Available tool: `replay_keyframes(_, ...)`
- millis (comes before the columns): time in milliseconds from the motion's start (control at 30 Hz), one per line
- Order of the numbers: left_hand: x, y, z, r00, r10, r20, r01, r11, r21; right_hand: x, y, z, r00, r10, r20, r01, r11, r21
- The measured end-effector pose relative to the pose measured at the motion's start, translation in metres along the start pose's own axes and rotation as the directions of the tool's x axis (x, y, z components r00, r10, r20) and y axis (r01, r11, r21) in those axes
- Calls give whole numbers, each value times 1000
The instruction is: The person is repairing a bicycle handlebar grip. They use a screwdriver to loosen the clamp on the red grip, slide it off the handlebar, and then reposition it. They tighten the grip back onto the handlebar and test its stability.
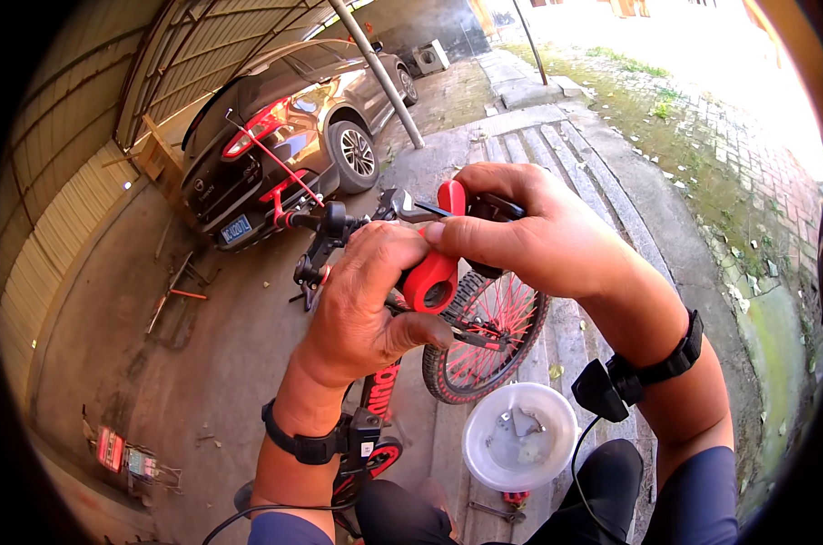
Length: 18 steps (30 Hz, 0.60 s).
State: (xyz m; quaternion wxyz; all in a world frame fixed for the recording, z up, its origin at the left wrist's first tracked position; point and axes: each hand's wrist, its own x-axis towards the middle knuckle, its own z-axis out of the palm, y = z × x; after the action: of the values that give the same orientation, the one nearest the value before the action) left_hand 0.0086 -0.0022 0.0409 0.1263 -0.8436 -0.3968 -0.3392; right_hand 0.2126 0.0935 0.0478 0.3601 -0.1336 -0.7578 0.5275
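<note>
A black and red bicycle stands before me, its handlebar (pixel 331 222) raised toward my hands. My left hand (pixel 366 295) is closed about a red, tube-like handlebar end (pixel 429 284) with a round open hole facing me; its thumb sticks out below. Thumb and fingers of my right hand (pixel 529 222) are closed on a red and black part (pixel 451 197) just above that end. A slim dark piece (pixel 428 209) runs by the right thumb tip; its kind is unclear. My fingers hide much of both parts. Beneath lies the spoked wheel (pixel 493 331) with its red spokes.
A translucent plastic bucket (pixel 520 438) holding small metal pieces stands by my knees, with a tool (pixel 497 511) on the ground beside it. A dark car (pixel 293 127) is parked behind a metal post (pixel 375 73). A red and silver object (pixel 125 459) lies at lower left.
</note>
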Motion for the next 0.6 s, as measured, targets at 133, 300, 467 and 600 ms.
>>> replay_keyframes(133, 0, -1, 2, 999, 49, 11, -49, 998, 43, -5, 8, 2, 989, -127, -82, 118, 987, -105)
replay_keyframes(300, 4, 4, 1, 1000, 29, -3, -29, 998, 48, -1, 5, -2, 998, -47, -42, 46, 999, -9)
replay_keyframes(467, 2, 3, 2, 999, 42, -12, -41, 998, 53, 0, 4, -3, 999, 53, 14, -54, 990, 129)
replay_keyframes(600, 0, 7, 3, 998, 52, -42, -49, 997, 58, -7, 12, 0, 1000, -6, -18, 8, 993, 115)
